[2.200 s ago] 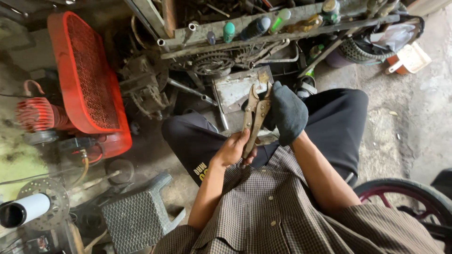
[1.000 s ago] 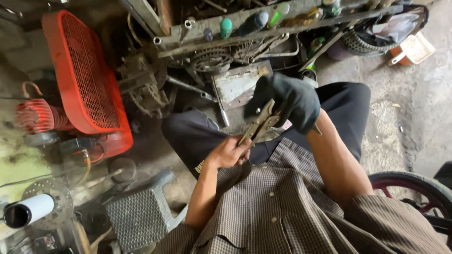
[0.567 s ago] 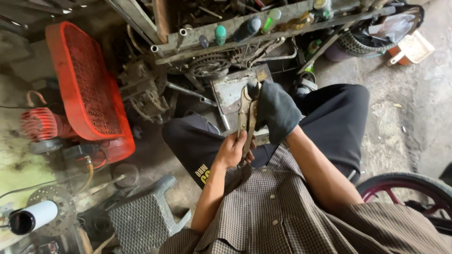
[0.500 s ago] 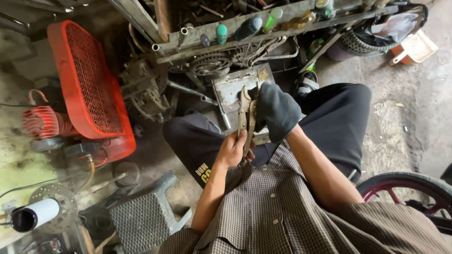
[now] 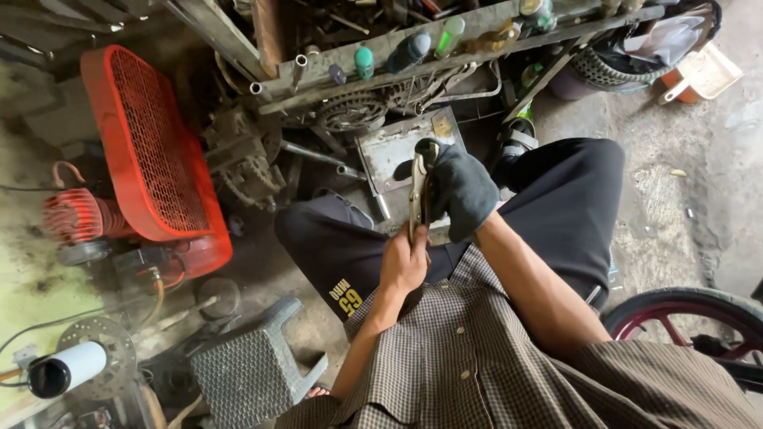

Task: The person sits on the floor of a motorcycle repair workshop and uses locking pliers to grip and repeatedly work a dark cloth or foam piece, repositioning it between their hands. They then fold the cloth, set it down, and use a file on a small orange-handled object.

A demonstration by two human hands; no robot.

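From the head camera, looking straight down: a person sits low with knees apart, in black trousers and a brown checked shirt. Both hands meet over the lap on a pair of long metal pliers (image 5: 416, 195), which stand nearly upright in the picture, handles toward the body and jaws pointing away.

The left hand (image 5: 404, 262) is bare and curled shut around the lower ends of the handles. The right hand (image 5: 463, 191) wears a dark grey glove and is closed around the upper part of the pliers, near the head, with the fingers wrapped over the top. What the jaws have hold of, if anything, cannot be told, since the glove hides them.

Just beyond the pliers, on the ground between the knees, lies a flat grey metal plate (image 5: 393, 151). Behind it runs a grimy metal rack (image 5: 477, 24) with bottles and tools stuck along it, and a chain sprocket (image 5: 350, 107) sits under its edge. To the left stands a red compressor (image 5: 151, 151) with a mesh guard and a finned red part beside it. A grey plastic stool (image 5: 254, 361) sits near the left knee. At the lower right, part of a wheel with a dark red rim (image 5: 691, 314) shows on the concrete floor
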